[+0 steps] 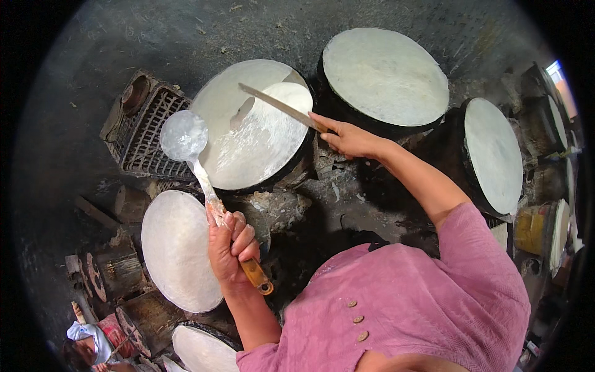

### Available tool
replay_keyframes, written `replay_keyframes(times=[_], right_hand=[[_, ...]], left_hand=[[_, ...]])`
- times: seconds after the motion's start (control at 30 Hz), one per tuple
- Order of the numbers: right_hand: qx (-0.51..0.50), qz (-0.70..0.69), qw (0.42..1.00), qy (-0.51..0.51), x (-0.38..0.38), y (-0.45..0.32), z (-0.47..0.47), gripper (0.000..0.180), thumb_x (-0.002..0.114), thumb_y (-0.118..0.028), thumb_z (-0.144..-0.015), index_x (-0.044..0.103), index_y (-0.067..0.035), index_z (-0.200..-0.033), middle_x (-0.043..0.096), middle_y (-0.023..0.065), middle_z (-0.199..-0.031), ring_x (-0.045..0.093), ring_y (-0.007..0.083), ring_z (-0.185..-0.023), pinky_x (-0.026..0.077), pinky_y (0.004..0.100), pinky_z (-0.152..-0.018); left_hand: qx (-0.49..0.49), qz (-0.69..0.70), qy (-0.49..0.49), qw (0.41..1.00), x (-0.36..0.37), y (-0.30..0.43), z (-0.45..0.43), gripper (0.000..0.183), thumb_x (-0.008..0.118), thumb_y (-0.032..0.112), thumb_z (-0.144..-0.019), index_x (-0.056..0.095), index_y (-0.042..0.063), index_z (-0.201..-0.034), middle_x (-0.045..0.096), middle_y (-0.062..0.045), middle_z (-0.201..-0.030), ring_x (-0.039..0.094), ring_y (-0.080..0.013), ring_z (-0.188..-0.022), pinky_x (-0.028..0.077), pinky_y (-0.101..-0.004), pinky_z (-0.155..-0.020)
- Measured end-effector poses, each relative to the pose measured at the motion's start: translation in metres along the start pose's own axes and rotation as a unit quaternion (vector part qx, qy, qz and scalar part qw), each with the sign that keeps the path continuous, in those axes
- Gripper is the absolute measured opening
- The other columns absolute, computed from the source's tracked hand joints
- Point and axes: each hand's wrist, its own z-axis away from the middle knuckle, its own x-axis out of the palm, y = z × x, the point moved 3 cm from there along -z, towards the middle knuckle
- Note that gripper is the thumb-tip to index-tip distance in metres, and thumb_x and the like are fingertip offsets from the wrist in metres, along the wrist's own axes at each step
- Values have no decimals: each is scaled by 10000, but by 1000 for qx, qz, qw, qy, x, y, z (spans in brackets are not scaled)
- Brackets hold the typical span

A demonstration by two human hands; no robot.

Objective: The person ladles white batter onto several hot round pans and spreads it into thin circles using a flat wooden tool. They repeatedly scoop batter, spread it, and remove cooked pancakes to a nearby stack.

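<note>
My left hand [234,249] is closed around the handle of a ladle [184,135]. The ladle's round bowl has a whitish coating and is raised left of a large round griddle [241,116]. Wet white batter [251,151] covers most of that griddle, glossy toward the right, with grey bare patches near the middle and upper right edge. In my right hand [348,137] is a long, flat, narrow spatula [279,106]. Its blade reaches across the batter at the griddle's upper right; whether it touches is hard to tell.
Other white-topped round griddles stand at the upper right [386,76], right [493,156], left [179,251] and bottom [204,351]. A sooty plastic crate [155,130] is beside the working griddle. Blackened cylinders [123,274] line the left. Another person [104,342] is at lower left.
</note>
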Motion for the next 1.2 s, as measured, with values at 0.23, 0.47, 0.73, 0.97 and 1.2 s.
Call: replay_keyframes(times=[0.23, 0.47, 0.73, 0.97, 1.2], right_hand=[[94, -184, 975, -83, -25, 47, 28, 600, 419, -156, -980, 148, -323, -1489, 450, 6, -720, 436, 60, -520, 412, 210, -431], [-86, 319, 924, 194, -31, -20, -58, 535, 491, -161, -934, 333, -334, -1415, 572, 200, -860, 578, 383, -827, 458, 462, -755], [-95, 131, 977, 138, 2, -13, -58, 505, 519, -181, -910, 380, -191, -1396, 552, 257, -1200, 559, 420, -1061, 453, 431, -923], [-29, 112, 966, 232, -22, 12, -19, 495, 509, -107, -908, 391, -97, -1388, 461, 116, -1382, 463, 265, -1256, 381, 336, -1035], [-61, 60, 996, 32, 20, -24, -23, 516, 540, -181, -906, 395, -119, -1397, 513, 190, -1316, 494, 302, -1219, 373, 336, -1020]], left_hand=[[12, -25, 48, 998, 1, -12, -4, 362, 420, 42, -965, 380, 183, -1296, 341, 13, -703, 270, -23, -442, 229, -134, -328], [4, -24, 34, 999, 10, -26, -17, 416, 418, 26, -957, 372, 215, -1325, 347, 12, -703, 272, -24, -446, 225, -133, -331], [-15, -83, 73, 994, 4, -23, -43, 313, 453, 32, -950, 435, 221, -1199, 322, 53, -636, 262, -22, -446, 213, -147, -338], [-9, -149, 93, 984, -4, -16, -57, 384, 478, 14, -920, 384, 203, -1240, 348, 55, -644, 298, -27, -460, 234, -158, -366], [-37, -157, 127, 979, -11, -4, -68, 265, 476, 21, -929, 404, 177, -1131, 355, 50, -634, 305, -25, -470, 241, -163, -368]])
